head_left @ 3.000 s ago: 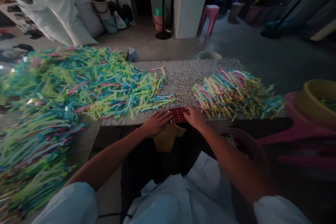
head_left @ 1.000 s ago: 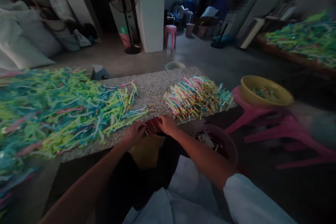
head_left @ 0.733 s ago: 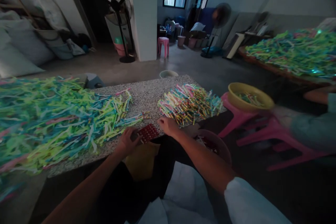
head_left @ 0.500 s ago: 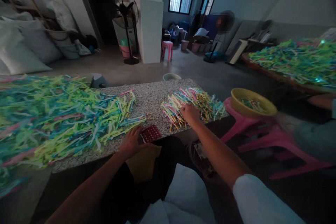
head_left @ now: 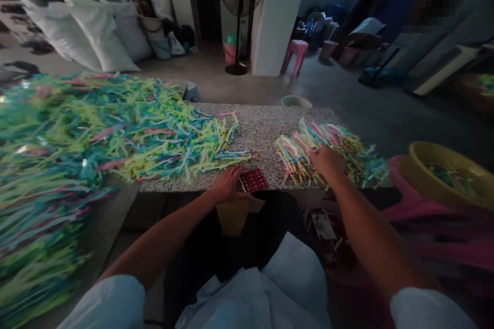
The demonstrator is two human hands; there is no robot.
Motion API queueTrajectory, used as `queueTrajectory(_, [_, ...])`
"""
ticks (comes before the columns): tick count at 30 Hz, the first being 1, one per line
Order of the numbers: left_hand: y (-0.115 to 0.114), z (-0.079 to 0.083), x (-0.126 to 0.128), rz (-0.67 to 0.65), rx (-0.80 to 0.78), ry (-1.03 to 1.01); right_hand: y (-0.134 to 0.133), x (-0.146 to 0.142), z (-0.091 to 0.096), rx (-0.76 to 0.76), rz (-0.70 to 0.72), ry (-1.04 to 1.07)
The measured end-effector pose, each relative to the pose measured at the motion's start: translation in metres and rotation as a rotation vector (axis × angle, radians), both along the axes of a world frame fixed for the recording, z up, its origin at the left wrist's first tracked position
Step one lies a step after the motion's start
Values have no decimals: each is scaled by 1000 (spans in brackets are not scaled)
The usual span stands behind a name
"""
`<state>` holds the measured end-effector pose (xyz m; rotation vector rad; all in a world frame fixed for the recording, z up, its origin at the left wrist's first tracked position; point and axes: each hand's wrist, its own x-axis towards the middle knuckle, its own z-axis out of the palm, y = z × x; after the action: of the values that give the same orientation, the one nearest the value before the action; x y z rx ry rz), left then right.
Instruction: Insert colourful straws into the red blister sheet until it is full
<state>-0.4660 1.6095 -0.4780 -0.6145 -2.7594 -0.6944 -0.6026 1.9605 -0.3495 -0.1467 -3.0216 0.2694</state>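
My left hand [head_left: 227, 186] rests at the front edge of a speckled stone table [head_left: 262, 123], its fingers lying on the left side of a small red patterned piece [head_left: 253, 181]. My right hand [head_left: 326, 160] reaches out onto a heap of short colourful sticks with gold ends [head_left: 339, 151] at the table's right; its fingers are curled into the heap, and what they hold, if anything, is hidden. A big spread of green, blue and pink paper strips [head_left: 116, 123] covers the table's left half.
A yellow bowl [head_left: 443, 175] sits on a pink plastic stool [head_left: 436, 216] to my right. A dark bowl with scraps [head_left: 328, 231] is below the table by my knee. Farther back stand white sacks [head_left: 96, 25], a standing fan [head_left: 239, 15], a white pillar [head_left: 278, 10] and a pink stool [head_left: 295, 54].
My right hand left the red piece and moved right onto the stick heap. My left hand stayed on the red piece. The view swung up and right, then back down.
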Motion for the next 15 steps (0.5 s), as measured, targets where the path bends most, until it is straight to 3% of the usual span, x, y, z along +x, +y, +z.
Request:
queueTrajectory(3, [2, 2, 4, -10, 13, 5, -25, 12, -3, -282, 63, 26])
queueTrajectory(6, [4, 4, 9, 2, -4, 3, -70, 37, -22, -684, 243, -187])
queueTrajectory(8, [5, 5, 11, 20, -2, 5, -102, 54, -38, -848, 346, -333])
queueTrajectory(11, [3, 4, 10, 31, 35, -6, -138, 68, -57, -857, 399, -415])
queueTrajectory(15, [1, 0, 6, 25, 86, -43, -159, 62, -71, -759, 422, -336])
